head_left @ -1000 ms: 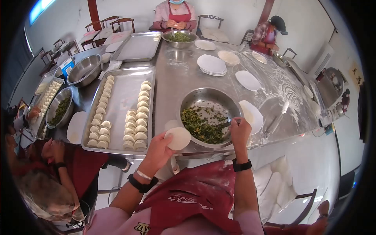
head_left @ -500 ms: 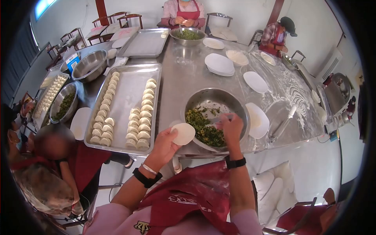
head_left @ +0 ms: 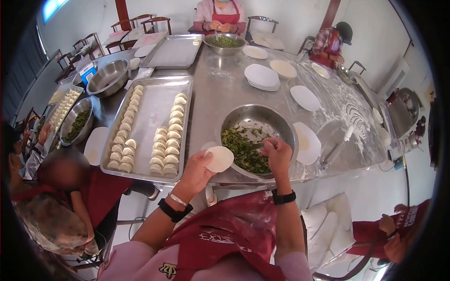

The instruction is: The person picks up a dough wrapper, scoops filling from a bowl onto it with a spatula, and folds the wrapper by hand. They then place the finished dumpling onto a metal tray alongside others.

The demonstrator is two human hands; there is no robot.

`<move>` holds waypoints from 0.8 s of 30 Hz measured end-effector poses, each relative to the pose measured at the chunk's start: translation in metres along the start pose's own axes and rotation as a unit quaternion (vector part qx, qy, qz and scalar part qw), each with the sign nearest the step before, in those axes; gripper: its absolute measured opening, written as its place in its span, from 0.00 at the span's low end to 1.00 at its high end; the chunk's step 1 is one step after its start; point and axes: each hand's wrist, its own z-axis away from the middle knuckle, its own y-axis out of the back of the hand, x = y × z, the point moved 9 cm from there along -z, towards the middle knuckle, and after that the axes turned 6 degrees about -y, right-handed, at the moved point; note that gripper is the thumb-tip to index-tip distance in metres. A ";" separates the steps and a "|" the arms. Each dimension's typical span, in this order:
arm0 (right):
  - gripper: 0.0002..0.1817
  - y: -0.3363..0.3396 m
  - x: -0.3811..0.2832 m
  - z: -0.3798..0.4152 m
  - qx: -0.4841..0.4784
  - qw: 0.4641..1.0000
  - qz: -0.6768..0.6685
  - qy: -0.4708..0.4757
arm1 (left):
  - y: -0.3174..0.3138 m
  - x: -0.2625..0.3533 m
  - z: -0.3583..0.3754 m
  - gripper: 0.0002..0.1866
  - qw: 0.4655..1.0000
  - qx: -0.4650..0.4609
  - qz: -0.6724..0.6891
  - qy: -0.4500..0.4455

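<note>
A round white dough wrapper [head_left: 220, 159] is pinched at its left edge in my left hand [head_left: 197, 171], just left of a steel bowl. Inside that bowl [head_left: 287, 122] lies chopped green filling [head_left: 241, 152] with yellow bits. My right hand [head_left: 278, 156] is closed over the bowl's right side, around a utensil [head_left: 256, 145] whose lower end is in the filling. To the left, a metal tray [head_left: 186, 105] holds rows of folded dumplings [head_left: 171, 149] along both sides.
White plates [head_left: 262, 76] and a plate with a wrapper [head_left: 307, 143] are beyond and right of the bowl. Flour covers the table's right part [head_left: 349, 110]. Co-workers [head_left: 225, 16] are across the table, at left and at lower right.
My right hand has shifted slightly, with the utensil's end now lower in the filling. At the lower right, a co-worker's arms and red apron have come further into view.
</note>
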 end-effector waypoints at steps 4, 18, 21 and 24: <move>0.08 0.022 -0.015 0.005 0.052 0.998 -0.022 -0.003 | -0.001 0.001 -0.001 0.18 1.000 0.012 -0.014 0.003; 0.07 0.035 -0.013 0.002 0.090 0.994 0.041 0.041 | -0.003 0.001 0.001 0.19 1.000 0.002 -0.017 0.006; 0.07 0.028 -0.027 0.004 0.102 0.980 0.130 0.113 | -0.001 0.000 0.000 0.19 1.000 0.003 -0.018 0.009; 0.07 -0.009 -0.033 0.023 0.035 0.952 0.219 0.211 | -0.003 0.000 0.000 0.19 1.000 0.007 -0.017 0.009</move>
